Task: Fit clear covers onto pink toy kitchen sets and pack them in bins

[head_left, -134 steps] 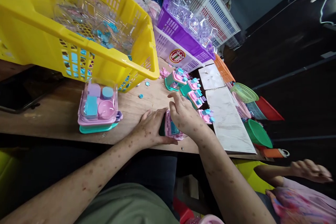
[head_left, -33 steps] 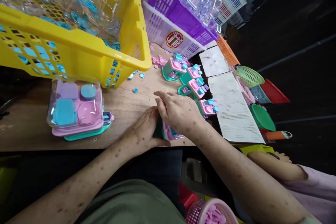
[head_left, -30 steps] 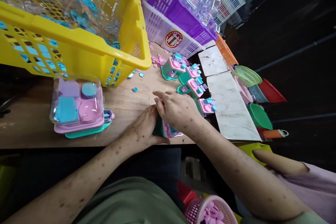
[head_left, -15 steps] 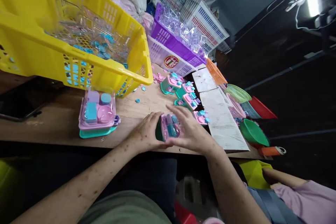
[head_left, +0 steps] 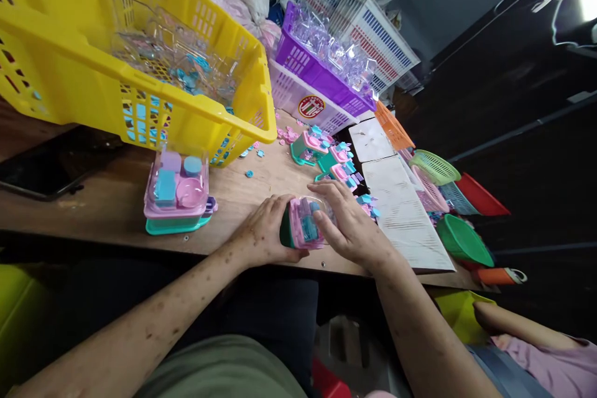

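Between my hands, near the table's front edge, is a small toy set (head_left: 305, 227) with a pink top, a green base and a clear cover over blue and purple pieces. My left hand (head_left: 265, 230) is wrapped round its base from the left. Across the clear cover lies my right hand (head_left: 352, 224), thumb and fingers resting on it. A finished-looking toy of the same kind (head_left: 178, 193), clear cover on, stands to the left. Beyond my right hand several uncovered toys (head_left: 310, 146) stand grouped, with pink, blue and green parts.
A large yellow basket (head_left: 186, 109) with clear covers and blue pieces stands at the left. Behind are a purple basket (head_left: 321, 74) of clear covers and white crates. A phone (head_left: 41, 168) lies far left. Cardboard (head_left: 405, 211) and coloured baskets lie right, beside another person's arm (head_left: 522, 323).
My right hand has closed down onto the clear cover, its thumb now lying on top. My left hand keeps its hold on the toy. The view has shifted slightly.
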Demonstrator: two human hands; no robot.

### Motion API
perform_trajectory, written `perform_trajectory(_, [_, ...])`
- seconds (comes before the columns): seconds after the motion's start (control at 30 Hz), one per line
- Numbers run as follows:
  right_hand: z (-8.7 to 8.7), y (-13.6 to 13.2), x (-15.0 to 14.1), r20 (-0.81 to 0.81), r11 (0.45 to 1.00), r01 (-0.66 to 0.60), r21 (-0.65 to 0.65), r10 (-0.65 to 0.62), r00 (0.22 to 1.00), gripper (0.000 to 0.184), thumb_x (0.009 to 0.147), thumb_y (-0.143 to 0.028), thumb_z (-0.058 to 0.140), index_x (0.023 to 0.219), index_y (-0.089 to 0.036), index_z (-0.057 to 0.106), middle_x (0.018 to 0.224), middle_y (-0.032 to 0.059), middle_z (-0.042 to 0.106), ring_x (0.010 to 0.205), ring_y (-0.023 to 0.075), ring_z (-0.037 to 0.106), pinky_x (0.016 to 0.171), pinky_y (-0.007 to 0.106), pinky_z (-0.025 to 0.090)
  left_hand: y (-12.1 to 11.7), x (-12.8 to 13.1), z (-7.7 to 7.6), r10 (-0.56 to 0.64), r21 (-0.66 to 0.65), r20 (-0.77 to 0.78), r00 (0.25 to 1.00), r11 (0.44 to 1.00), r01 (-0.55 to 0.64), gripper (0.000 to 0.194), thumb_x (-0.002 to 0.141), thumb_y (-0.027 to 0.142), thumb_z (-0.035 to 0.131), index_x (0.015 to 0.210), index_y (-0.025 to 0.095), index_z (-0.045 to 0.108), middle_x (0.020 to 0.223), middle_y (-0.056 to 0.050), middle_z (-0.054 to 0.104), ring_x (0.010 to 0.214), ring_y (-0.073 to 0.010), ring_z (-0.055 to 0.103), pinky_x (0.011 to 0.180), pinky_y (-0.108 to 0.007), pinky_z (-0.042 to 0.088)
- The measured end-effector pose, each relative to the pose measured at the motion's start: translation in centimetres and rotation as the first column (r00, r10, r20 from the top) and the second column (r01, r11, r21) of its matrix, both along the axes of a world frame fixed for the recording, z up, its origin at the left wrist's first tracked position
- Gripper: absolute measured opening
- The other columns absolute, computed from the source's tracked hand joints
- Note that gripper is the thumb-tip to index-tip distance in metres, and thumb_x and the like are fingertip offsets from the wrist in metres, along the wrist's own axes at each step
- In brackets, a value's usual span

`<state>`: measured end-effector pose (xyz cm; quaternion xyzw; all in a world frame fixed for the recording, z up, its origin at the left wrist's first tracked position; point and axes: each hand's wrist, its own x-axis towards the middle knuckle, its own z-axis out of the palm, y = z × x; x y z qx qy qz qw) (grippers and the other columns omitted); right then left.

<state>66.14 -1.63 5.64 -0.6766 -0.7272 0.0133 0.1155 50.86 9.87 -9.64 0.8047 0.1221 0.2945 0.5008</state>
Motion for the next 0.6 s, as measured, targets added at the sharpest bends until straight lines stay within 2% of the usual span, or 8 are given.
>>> perform_trajectory(0.1, [-0.62, 0.26, -0.64, 0.088, 0.995, -0.092, 0.043, 0.088, 0.992, 0.039, 0.109, -0.034, 0.061, 0.145, -0.022, 0.055, 0.141, 0.0176, 0.067, 0.14, 0.0362, 0.063, 0.123, 0.064, 0.049, 0.12, -0.09, -0.11, -0.013, 0.005, 0.024, 1.0, 1.0, 0.012, 0.101, 0.07, 0.048, 0.098, 0.153, 0.024, 0.044, 0.152, -0.016, 0.06, 0.143, -0.0416, 0.06, 0.122, -0.064, 0.05])
perform_trajectory(0.23, [-0.64, 0.74, -0.9, 0.098, 0.986, -0.162, 0.043, 0.157, 0.983, 0.043, 0.105, -0.03, 0.064, 0.147, -0.021, 0.056, 0.142, 0.0175, 0.069, 0.135, 0.0351, 0.066, 0.122, 0.065, 0.048, 0.15, -0.1, -0.06, -0.029, -0.002, 0.052, 0.998, 1.0, 0.029, 0.099, 0.071, 0.049, 0.099, 0.152, 0.025, 0.047, 0.152, -0.016, 0.062, 0.141, -0.0416, 0.062, 0.121, -0.064, 0.051])
perform_trajectory(0.4, [-0.26, 0.94, -0.91, 0.087, 0.993, -0.121, -0.004, 0.121, 0.989, 0.042, 0.105, -0.035, 0.065, 0.146, -0.026, 0.061, 0.144, 0.0143, 0.071, 0.134, 0.0363, 0.068, 0.12, 0.065, 0.05, 0.11, -0.06, 0.24, -0.019, -0.016, 0.017, 1.0, 1.0, 0.019, 0.099, 0.069, 0.048, 0.1, 0.151, 0.026, 0.048, 0.149, -0.015, 0.063, 0.139, -0.0422, 0.063, 0.12, -0.065, 0.052])
perform_trajectory(0.6, [-0.29, 0.91, -1.08, 0.084, 0.995, -0.102, 0.003, 0.101, 0.991, 0.042, 0.103, -0.033, 0.069, 0.144, -0.025, 0.064, 0.141, 0.0138, 0.074, 0.133, 0.0359, 0.069, 0.117, 0.063, 0.054, 0.15, -0.2, 0.85, -0.026, -0.027, -0.013, 1.0, 0.999, 0.026, 0.1, 0.069, 0.048, 0.099, 0.151, 0.027, 0.047, 0.15, -0.015, 0.062, 0.138, -0.0417, 0.064, 0.118, -0.063, 0.054])
